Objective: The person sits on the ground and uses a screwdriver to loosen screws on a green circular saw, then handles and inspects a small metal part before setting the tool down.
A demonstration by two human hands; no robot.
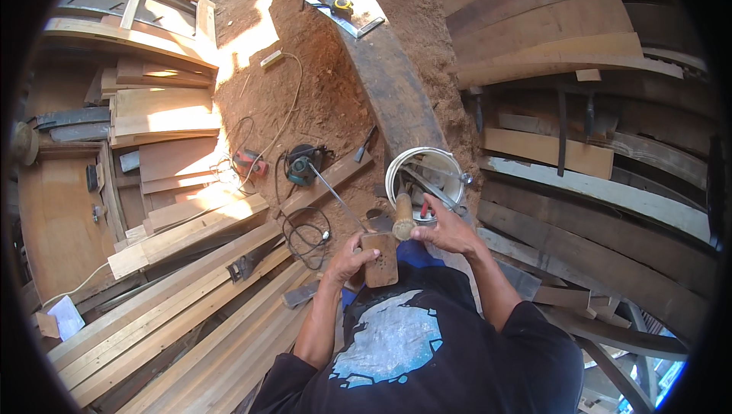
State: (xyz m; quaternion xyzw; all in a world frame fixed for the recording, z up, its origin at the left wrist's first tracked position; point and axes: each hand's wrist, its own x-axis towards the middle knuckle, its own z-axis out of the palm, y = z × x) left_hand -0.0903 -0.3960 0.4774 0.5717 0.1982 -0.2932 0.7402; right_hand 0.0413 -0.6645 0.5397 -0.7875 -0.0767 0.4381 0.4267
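Note:
My left hand [351,260] is closed around a brown wooden block [381,261] with rounded corners and small dark holes, its thumb lying on top. A thin metal rod [335,194] runs from beside that block toward the green power tool; whether it is joined to the block I cannot tell. My right hand [446,231] grips a short, round wooden handle [404,219] with a pale end, just right of the block. Beyond it stands a white bucket [392,178] of hand tools, among them a red-handled one [425,208]. What lies below the handle is hidden.
A long plank [393,86] bears a metal square [343,24] and a yellow tape measure [344,6]. Left are a green power tool [300,168], a red one [249,162], cables and stacked boards [175,261]. Timber [579,208] is racked along the right.

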